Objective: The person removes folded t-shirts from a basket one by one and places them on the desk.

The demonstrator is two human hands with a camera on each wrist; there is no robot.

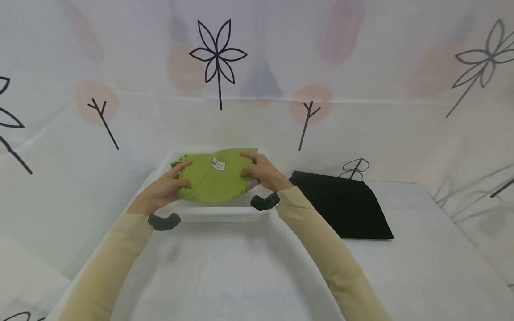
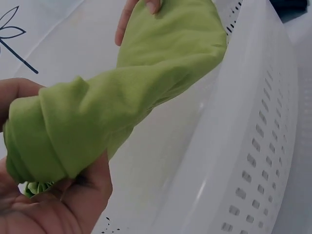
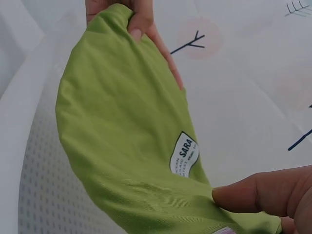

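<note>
A lime-green folded cloth with a small white printed label is stretched between both hands above a white plastic basket. My left hand grips its left end, fingers behind and thumb in front. In the left wrist view that end is a thick, layered fold. The cloth's other end is pinched by my right hand, whose thumb presses on its face. "SARA" can be read on the label in the right wrist view. Much of the basket's inside is hidden behind the cloth.
A flat black folded item lies on the white-covered table, right of the basket. Behind the table hangs a pale curtain with flower drawings. The basket's side wall has rows of small holes.
</note>
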